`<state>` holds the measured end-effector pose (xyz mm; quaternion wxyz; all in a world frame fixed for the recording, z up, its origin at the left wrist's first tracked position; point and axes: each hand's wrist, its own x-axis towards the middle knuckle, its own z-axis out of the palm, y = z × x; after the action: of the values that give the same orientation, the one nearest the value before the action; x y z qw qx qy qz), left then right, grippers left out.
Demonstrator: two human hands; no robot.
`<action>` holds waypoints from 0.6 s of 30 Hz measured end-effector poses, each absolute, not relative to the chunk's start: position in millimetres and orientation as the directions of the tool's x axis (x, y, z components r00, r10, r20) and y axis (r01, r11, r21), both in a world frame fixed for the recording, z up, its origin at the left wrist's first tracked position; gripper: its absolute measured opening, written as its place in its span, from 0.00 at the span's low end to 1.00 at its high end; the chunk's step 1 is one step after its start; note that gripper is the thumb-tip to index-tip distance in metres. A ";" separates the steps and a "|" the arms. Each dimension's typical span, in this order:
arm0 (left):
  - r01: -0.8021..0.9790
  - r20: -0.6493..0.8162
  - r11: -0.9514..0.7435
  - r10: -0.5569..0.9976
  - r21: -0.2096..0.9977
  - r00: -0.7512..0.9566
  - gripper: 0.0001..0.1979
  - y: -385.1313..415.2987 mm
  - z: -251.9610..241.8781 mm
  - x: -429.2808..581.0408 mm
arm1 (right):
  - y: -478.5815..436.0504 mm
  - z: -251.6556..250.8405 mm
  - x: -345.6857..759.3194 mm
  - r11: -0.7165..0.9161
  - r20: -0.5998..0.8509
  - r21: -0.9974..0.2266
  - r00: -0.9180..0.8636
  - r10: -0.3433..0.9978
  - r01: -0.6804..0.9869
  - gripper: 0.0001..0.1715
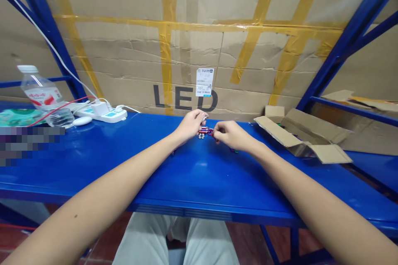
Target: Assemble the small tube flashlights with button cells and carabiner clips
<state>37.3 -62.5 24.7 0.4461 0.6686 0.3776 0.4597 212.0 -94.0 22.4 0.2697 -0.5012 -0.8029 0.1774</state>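
Both of my hands meet over the middle of the blue shelf top. My left hand (192, 126) is closed in a pinch, with a small silvery bit showing at its fingertips; its kind is too small to tell. My right hand (230, 134) pinches the right end of a shiny red-and-purple metallic piece (205, 130), which lies between the two hands. Just below that piece sit several small round silvery parts (201, 136). A small greenish thing (234, 150) shows beneath my right wrist, and a small dark one (173, 152) lies beside my left wrist.
An opened cardboard box (292, 132) stands at the right. To the left are a plastic bottle (43, 95), a white power strip (107, 114) with cables, and a green packet (20, 116). A large taped carton (130, 58) marked LED walls off the back, between blue posts.
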 end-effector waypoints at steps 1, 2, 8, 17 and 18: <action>0.163 0.303 -0.361 0.905 0.918 0.299 0.09 -63.0 23.4 37.6 | -94.5 23.3 212.0 0.416 0.250 -0.596 -0.334 0.909 0.686 0.06; 0.235 0.325 -0.407 0.890 0.883 0.320 0.09 -63.6 22.0 37.8 | -94.6 23.3 212.0 0.411 0.252 -0.621 -0.326 0.911 0.667 0.05; 0.365 0.290 -0.468 0.847 0.805 0.445 0.14 -65.0 19.0 36.1 | -88.5 9.6 208.7 0.570 0.412 -0.501 -0.399 0.819 0.651 0.06; 0.334 0.276 -0.405 0.887 0.851 0.371 0.11 -59.2 19.1 31.0 | -78.5 -4.0 209.5 0.609 0.460 -0.637 -0.401 0.793 0.473 0.21; 0.324 0.281 -0.408 0.884 0.854 0.373 0.10 -58.7 18.3 31.3 | -78.2 -3.6 210.0 0.613 0.452 -0.626 -0.416 0.789 0.481 0.22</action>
<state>31.3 -58.7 18.3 0.3628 0.7448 0.4055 0.3863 210.0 -78.2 -3.6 0.3749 -0.3892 -0.8161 0.2051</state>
